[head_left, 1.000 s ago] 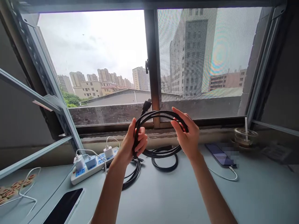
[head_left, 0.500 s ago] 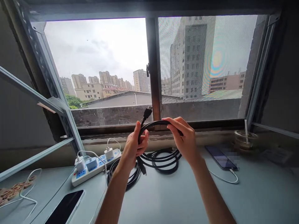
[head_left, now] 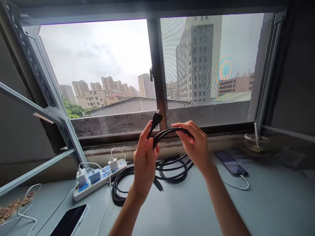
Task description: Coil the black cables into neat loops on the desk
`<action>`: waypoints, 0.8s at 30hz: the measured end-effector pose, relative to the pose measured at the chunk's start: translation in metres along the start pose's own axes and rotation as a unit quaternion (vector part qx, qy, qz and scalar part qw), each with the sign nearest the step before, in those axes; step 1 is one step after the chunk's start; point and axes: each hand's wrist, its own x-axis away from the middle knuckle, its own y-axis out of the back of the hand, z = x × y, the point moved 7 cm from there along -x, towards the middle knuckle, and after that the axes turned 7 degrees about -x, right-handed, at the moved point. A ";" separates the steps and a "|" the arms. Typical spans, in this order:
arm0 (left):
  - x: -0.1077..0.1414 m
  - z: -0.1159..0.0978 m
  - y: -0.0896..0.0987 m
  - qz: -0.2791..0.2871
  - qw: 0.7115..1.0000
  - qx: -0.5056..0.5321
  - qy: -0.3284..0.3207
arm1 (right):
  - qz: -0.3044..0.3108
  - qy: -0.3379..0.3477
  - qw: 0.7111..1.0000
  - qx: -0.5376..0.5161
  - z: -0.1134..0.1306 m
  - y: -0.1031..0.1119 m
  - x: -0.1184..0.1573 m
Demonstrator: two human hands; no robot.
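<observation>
Looped between both hands is a black HDMI cable (head_left: 169, 131), raised above the table. My left hand (head_left: 145, 160) is closed around one side of the loop, and a plug (head_left: 157, 120) with a metal tip sticks up past its fingers. Another plug end (head_left: 158, 185) hangs below this hand. My right hand (head_left: 194, 144) pinches the other side of the loop between thumb and fingers. Behind and below lie coils of black cable, one coil (head_left: 118, 190) to the left and another (head_left: 176, 175) to the right, partly hidden by the hands.
A power strip (head_left: 98, 183) with white and blue chargers lies at the left. One phone (head_left: 69, 221) is at the front left, another phone (head_left: 231, 163) at the right. A lidded cup (head_left: 256, 144) with a straw stands near the window. Grey metal struts (head_left: 59, 118) rise at the left.
My left hand has turned so its back faces me, with the thumb and index finger shifted along the cable. The lower plug swung right. My right hand keeps its pinch. The view tilted slightly.
</observation>
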 end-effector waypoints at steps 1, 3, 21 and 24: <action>0.001 -0.001 0.000 0.008 1.000 -0.012 -0.008 | -0.007 0.005 1.000 -0.003 0.001 0.001 0.000; 0.001 -0.002 -0.001 0.031 0.998 -0.046 -0.022 | -0.018 0.011 1.000 -0.003 0.004 0.001 0.001; -0.022 -0.003 0.021 0.106 0.945 -0.308 -0.030 | 0.086 -0.051 0.995 0.015 -0.021 -0.044 0.012; -0.021 -0.008 0.023 0.089 0.921 -0.375 -0.058 | 0.096 -0.086 0.991 -0.035 -0.037 -0.056 0.018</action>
